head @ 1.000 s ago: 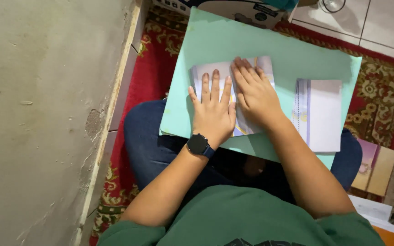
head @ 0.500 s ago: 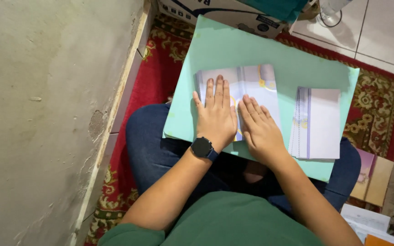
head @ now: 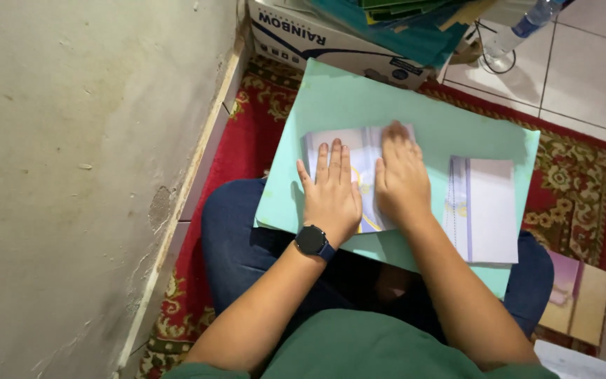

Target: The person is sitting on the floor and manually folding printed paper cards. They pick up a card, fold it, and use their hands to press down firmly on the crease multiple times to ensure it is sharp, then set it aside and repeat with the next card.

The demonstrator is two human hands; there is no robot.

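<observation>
A large mint-green sheet [head: 387, 105] lies across my lap as a work surface. On it rests a folded white paper with pale blue and yellow print [head: 362, 158]. My left hand [head: 331, 193], a dark watch on its wrist, lies flat on the paper's left half with fingers spread. My right hand [head: 402, 175] presses flat on the right half, fingertips blurred at the paper's far edge. A stack of white folded papers [head: 484, 209] sits on the green sheet just right of my right hand.
A plastered wall [head: 71, 175] runs along the left. A cardboard box [head: 331, 38] with coloured sheets stands ahead on the red patterned rug [head: 236, 154]. A plastic bottle [head: 520, 28] stands on white tiles. More coloured papers [head: 576, 295] lie at the right.
My right hand has slid forward along the folded paper, from its near part to its far edge. My left hand has stayed flat on the paper's left half.
</observation>
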